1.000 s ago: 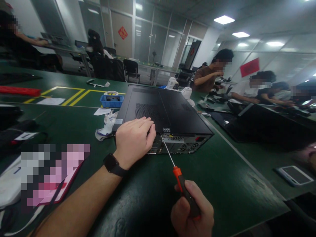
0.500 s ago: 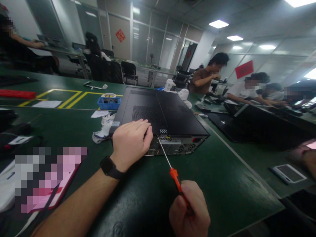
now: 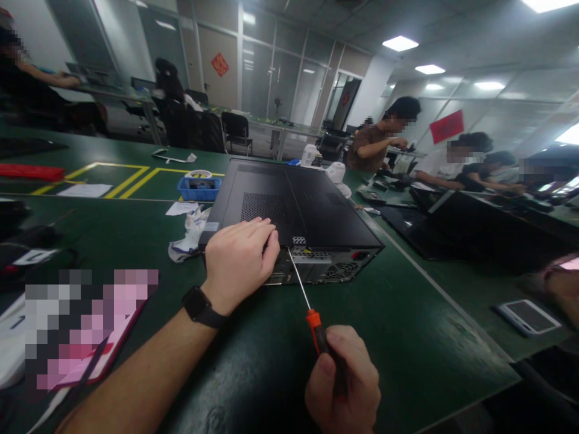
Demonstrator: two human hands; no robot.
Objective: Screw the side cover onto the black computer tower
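**Screwdriver [image 3: 313, 319] tip at near edge of black computer case [image 3: 312, 202]**

The case is laid flat on the green table [image 3: 420, 337], its fan-grilled panel facing the wearer. The left hand [image 3: 242, 256] is laid over the case's near top edge, fingers side by side and outstretched, not closed round it. The screwdriver's handle is clamped in the right hand [image 3: 346, 380], in front of the case; its shaft is slanted up to the case's near edge, beside the left thumb. Whether a screw is engaged cannot be told. Left of the case: crumpled white cloth [image 3: 192, 232], blue bin [image 3: 199, 191].
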